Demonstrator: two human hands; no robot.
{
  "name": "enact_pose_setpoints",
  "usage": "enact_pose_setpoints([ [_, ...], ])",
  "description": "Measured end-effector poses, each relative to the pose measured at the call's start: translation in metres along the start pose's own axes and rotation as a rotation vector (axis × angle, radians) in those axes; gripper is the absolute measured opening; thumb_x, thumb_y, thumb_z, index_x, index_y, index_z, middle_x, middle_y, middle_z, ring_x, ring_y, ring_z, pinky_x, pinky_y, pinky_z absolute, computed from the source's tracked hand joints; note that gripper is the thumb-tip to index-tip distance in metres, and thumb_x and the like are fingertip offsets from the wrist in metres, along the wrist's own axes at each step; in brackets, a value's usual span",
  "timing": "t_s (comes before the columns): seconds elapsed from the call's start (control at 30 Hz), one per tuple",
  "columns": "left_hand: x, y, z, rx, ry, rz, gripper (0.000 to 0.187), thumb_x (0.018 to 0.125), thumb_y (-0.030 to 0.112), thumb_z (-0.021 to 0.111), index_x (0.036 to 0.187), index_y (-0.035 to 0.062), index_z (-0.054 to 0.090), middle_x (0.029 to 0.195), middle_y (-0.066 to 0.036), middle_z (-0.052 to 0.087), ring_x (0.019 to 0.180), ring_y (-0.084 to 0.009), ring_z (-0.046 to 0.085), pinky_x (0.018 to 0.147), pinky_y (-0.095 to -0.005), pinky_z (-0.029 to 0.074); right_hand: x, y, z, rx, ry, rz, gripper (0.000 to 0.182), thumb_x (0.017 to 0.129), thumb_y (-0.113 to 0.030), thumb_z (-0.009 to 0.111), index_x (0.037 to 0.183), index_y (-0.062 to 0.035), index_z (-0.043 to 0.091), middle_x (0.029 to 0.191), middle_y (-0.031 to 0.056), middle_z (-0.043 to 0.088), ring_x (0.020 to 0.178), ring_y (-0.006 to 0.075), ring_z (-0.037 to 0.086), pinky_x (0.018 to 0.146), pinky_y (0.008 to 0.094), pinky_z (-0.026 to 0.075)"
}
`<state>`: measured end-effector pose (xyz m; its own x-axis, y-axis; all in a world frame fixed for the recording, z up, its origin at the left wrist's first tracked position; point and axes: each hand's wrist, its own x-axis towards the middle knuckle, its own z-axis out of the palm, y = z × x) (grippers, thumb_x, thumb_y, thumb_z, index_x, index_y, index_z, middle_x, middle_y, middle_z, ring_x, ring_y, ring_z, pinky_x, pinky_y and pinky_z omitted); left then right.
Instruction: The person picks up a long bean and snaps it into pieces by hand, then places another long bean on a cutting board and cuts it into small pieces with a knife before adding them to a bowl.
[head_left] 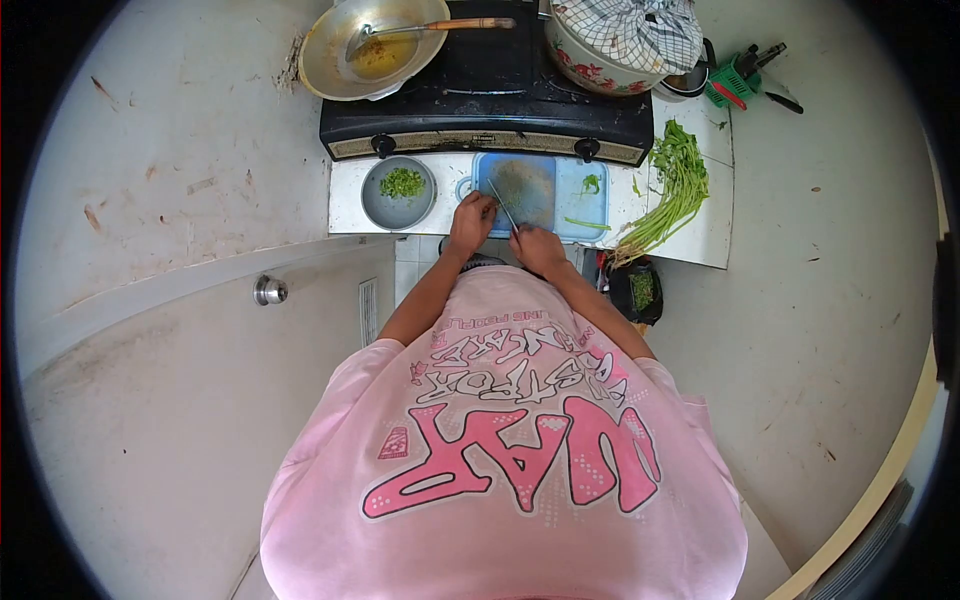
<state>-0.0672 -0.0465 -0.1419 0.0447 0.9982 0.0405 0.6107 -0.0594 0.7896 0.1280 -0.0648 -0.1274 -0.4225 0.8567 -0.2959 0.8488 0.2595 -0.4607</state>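
Note:
My right hand is wrapped round the handle of a knife, whose blade points up and left over a blue cutting board. At the board's left edge is my left hand, its fingers closed beside the blade; what they hold is too small to make out. Small green leaves and a green stalk lie on the board's right part. Left of my hands, a grey bowl holds chopped greens.
A black stove stands behind the board, bearing a pan with a ladle and a cloth-covered pot. Leafy greens lie at right. A green basket holds utensils. A black bag hangs below the counter edge.

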Motion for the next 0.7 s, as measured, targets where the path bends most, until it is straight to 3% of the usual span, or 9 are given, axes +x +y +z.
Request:
enact_pose_setpoints([
  [0.4, -0.007, 0.005, -0.004, 0.001, 0.075, 0.143, 0.016, 0.086, -0.001, 0.066, 0.1, 0.0018, 0.074, 0.093, -0.017, 0.065, 0.089, -0.0378, 0.066, 0.083, -0.0452, 0.055, 0.015, -0.01, -0.002, -0.003, -0.002, 0.0, 0.044, 0.104, -0.035, 0.05, 0.094, 0.0046, 0.068, 0.081, 0.0268, 0.072, 0.074, 0.0435, 0.073, 0.07, 0.053, 0.059],
  [0.7, -0.005, -0.001, -0.002, -0.046, 0.013, -0.026, 0.016, 0.085, -0.002, 0.068, 0.099, 0.0025, 0.074, 0.091, -0.017, 0.065, 0.087, -0.0352, 0.067, 0.08, -0.0429, 0.056, 0.003, -0.002, -0.006, 0.015, -0.028, 0.018, 0.044, 0.103, -0.035, 0.052, 0.094, 0.0041, 0.068, 0.08, 0.0275, 0.071, 0.075, 0.044, 0.072, 0.071, 0.0539, 0.059],
])
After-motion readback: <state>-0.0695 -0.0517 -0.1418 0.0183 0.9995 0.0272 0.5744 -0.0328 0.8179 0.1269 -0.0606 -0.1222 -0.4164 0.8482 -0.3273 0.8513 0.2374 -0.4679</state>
